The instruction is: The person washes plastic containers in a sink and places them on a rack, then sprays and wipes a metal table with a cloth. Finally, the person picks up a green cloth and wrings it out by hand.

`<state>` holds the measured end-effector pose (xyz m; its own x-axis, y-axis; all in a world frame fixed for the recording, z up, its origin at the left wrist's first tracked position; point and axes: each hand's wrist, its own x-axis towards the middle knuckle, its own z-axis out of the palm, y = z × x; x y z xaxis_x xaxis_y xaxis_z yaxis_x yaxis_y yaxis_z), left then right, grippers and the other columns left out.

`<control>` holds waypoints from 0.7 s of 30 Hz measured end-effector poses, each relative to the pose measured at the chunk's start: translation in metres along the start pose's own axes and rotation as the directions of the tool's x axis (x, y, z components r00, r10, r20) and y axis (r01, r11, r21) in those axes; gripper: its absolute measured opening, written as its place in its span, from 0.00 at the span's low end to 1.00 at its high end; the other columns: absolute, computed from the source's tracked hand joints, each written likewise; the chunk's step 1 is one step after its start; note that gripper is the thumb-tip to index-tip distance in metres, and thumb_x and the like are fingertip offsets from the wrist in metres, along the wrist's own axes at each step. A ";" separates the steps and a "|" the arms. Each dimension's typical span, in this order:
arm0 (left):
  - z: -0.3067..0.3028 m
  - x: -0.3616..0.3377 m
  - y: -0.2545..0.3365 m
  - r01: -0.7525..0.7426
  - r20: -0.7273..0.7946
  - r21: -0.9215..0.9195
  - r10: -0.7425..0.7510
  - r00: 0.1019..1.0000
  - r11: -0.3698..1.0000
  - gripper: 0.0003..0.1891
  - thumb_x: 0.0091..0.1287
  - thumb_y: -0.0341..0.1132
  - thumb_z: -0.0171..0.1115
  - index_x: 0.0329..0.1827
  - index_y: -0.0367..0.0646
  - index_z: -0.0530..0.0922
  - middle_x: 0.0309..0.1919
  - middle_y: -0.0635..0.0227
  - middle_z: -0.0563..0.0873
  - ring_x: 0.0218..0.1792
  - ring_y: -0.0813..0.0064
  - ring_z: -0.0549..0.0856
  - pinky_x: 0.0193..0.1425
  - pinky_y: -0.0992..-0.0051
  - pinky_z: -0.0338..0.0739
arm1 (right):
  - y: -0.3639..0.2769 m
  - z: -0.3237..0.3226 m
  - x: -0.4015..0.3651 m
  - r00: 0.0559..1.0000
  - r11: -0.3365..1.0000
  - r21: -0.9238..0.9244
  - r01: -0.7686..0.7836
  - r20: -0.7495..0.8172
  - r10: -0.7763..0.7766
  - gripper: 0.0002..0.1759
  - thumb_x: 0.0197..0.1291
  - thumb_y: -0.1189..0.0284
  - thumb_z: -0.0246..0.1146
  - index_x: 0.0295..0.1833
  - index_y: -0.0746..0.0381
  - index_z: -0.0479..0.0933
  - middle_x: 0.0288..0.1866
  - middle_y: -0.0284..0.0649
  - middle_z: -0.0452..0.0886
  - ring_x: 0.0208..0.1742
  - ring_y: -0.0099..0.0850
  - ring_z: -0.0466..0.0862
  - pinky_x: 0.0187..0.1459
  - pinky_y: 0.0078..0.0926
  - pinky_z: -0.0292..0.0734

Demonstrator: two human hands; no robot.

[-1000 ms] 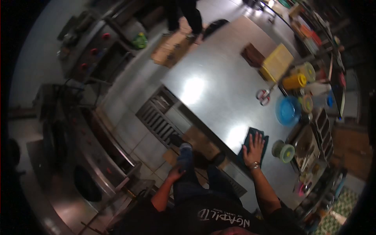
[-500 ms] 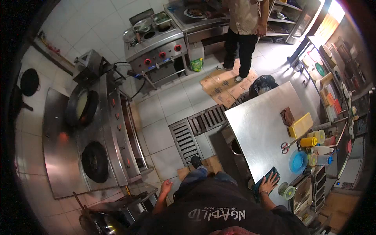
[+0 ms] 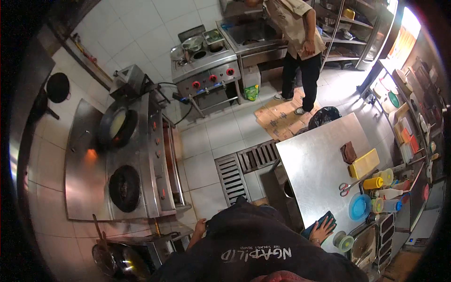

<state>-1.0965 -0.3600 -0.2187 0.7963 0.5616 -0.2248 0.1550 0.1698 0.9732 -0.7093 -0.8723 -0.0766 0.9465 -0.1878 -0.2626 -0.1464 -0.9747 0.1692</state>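
My right hand (image 3: 323, 231) lies flat with spread fingers on a dark green cloth (image 3: 310, 230), on the near part of the steel table (image 3: 312, 162). Close beside that hand stands a clear tub with a green lid (image 3: 346, 243). A blue bowl (image 3: 360, 207) and red-handled scissors (image 3: 345, 189) are a little farther up the table. My left hand (image 3: 199, 228) hangs low at my side, loosely open and partly hidden by my dark shirt, with nothing visible in it.
At left a wok range (image 3: 145, 188) holds two dark woks. Ahead stands a stove (image 3: 206, 75) with red knobs. Another person (image 3: 300, 47) stands on cardboard (image 3: 277, 117) beyond the table. A black bag (image 3: 325, 116) sits at its far corner, a floor grate (image 3: 231, 176) before me.
My view has shifted and my body leans farther forward, covering my feet. My right hand stays on the cloth. The other person leans left, and the pan on the far counter is no longer seen.
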 end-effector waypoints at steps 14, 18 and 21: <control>0.062 0.037 0.076 0.496 0.116 0.321 -0.553 0.825 0.807 0.29 0.68 0.46 0.61 0.66 0.36 0.69 0.60 0.55 0.76 0.55 0.62 0.80 0.59 0.62 0.75 | -0.004 -0.021 -0.015 0.997 0.968 0.244 0.064 -0.061 -0.051 0.38 0.69 0.45 0.43 0.79 0.48 0.50 0.83 0.39 0.36 0.81 0.51 0.31 0.74 0.62 0.27; 0.053 0.057 0.049 0.471 0.194 0.390 -0.570 0.798 0.791 0.29 0.66 0.42 0.63 0.67 0.37 0.69 0.57 0.56 0.78 0.53 0.65 0.81 0.57 0.64 0.76 | 0.001 -0.017 -0.015 0.995 0.951 0.300 0.073 -0.083 -0.050 0.37 0.68 0.43 0.42 0.79 0.44 0.50 0.83 0.38 0.38 0.81 0.52 0.32 0.73 0.64 0.26; 0.049 0.069 0.039 0.465 0.223 0.401 -0.576 0.787 0.790 0.29 0.65 0.39 0.64 0.67 0.37 0.68 0.55 0.56 0.80 0.51 0.67 0.81 0.56 0.66 0.76 | 0.000 -0.015 -0.015 0.995 0.947 0.311 0.081 -0.088 -0.057 0.37 0.68 0.43 0.41 0.79 0.44 0.49 0.83 0.39 0.37 0.81 0.51 0.32 0.73 0.66 0.25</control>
<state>-1.0069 -0.3538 -0.1941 0.6674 0.1636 -0.7265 0.7266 0.0706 0.6834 -0.7188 -0.8680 -0.0580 0.9748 -0.1209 -0.1876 -0.1512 -0.9760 -0.1568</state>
